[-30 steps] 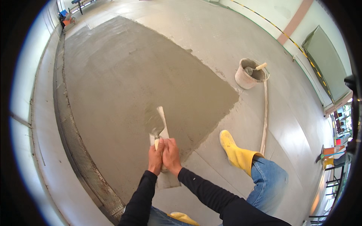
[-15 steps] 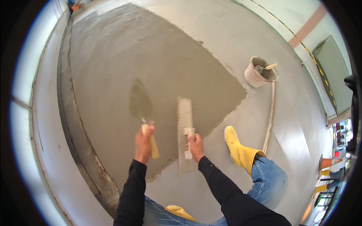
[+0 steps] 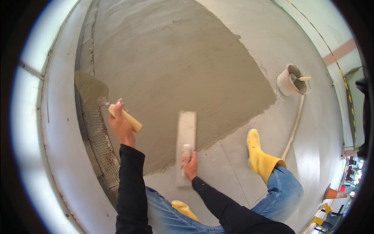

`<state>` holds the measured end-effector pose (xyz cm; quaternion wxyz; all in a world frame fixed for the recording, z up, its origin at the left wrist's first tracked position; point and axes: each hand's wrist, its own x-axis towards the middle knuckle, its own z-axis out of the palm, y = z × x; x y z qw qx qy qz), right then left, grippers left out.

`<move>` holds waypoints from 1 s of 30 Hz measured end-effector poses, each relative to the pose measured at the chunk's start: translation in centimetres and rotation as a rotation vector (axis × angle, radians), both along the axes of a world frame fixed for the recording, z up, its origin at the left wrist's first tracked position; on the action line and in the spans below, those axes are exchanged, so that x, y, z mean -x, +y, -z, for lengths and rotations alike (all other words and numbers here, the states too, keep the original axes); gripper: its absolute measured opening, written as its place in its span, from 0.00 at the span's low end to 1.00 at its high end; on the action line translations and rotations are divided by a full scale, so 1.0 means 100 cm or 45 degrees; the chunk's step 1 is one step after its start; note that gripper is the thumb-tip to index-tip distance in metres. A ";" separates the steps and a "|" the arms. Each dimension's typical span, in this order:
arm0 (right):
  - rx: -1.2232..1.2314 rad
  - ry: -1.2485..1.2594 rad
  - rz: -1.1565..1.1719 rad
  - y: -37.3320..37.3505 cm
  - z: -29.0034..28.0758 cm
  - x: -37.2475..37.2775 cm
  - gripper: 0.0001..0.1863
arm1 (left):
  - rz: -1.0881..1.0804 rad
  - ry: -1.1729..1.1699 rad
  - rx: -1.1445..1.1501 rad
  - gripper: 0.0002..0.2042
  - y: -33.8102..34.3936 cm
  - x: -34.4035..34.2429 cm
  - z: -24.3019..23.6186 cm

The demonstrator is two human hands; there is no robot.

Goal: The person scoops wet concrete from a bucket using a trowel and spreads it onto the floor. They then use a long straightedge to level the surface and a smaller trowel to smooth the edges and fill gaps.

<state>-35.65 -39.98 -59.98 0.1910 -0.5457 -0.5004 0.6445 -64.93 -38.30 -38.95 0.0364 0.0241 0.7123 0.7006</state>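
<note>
Wet grey mortar (image 3: pixel 187 70) is spread across the floor in front of me. My left hand (image 3: pixel 122 125) is closed round the wooden handle of a pointed trowel (image 3: pixel 92 89). Its blade is coated with mortar and hangs over the perforated metal strip along the wall side. Wrapped round the grip of a long rectangular plastering trowel (image 3: pixel 187 126) is my right hand (image 3: pixel 190 166). That flat blade lies over the near edge of the mortar, partly past it above the bare floor; whether it touches the surface I cannot tell.
A mortar-stained bucket (image 3: pixel 287 82) with a wooden-handled tool in it stands at the right, beside a long thin strip (image 3: pixel 295 128). The perforated strip (image 3: pixel 97 126) runs along the left wall. My yellow boots (image 3: pixel 259 152) are on the floor; an orange cone (image 3: pixel 334 194) stands far right.
My left hand has swung the pointed trowel left, from above the mortar to over the perforated strip. The plastering trowel has shifted slightly left and nearer. The whole view has turned a little.
</note>
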 end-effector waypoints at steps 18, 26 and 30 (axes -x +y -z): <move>-0.707 -0.264 -0.399 0.100 0.014 -0.017 0.26 | -0.060 0.092 0.076 0.26 0.005 0.005 0.009; -0.392 -0.057 0.615 0.240 -0.022 -0.084 0.18 | 0.009 0.017 0.127 0.33 0.001 0.006 0.009; -0.191 0.144 0.890 0.165 -0.007 -0.043 0.18 | -0.006 0.057 0.043 0.33 0.013 0.005 0.015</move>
